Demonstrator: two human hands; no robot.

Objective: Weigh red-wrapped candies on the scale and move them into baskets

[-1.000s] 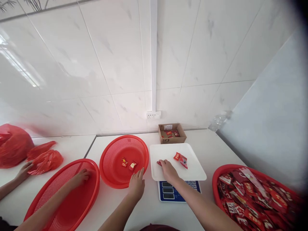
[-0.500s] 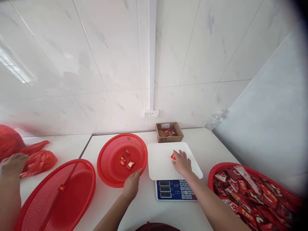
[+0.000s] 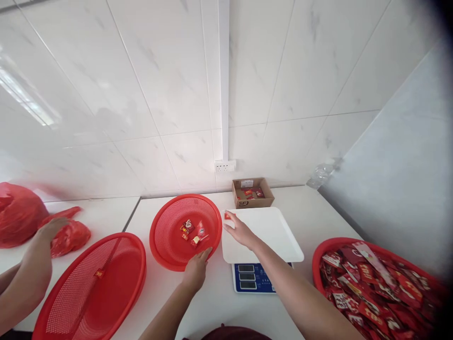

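My left hand (image 3: pixel 196 273) is closed on the near right rim of a round red plastic basket (image 3: pixel 161 252). A few small wrapped candies (image 3: pixel 187 227) in red and gold lie inside, along with a clear and pink packet (image 3: pixel 201 231). Over the left edge of the scale's white tray (image 3: pixel 269 236) is my right hand (image 3: pixel 241 231), pinching a small red packet (image 3: pixel 230 215) between its fingertips. Beneath that tray shows the blue front panel (image 3: pixel 253 277) of the scale, its keys partly hidden by my right forearm.
A second red basket (image 3: pixel 138 278) stands at left with one small packet (image 3: pixel 99 273). A co-worker's hand (image 3: pixel 53 229) touches red plastic bags (image 3: pixel 71 236). A cardboard box (image 3: pixel 253 203) holds red packets. At right, another basket (image 3: pixel 317 257) is full of red packets (image 3: pixel 371 293).
My right hand has moved left across the scale tray toward the round basket, with a small red packet. More packets show inside that basket. The co-worker's hand has shifted right.
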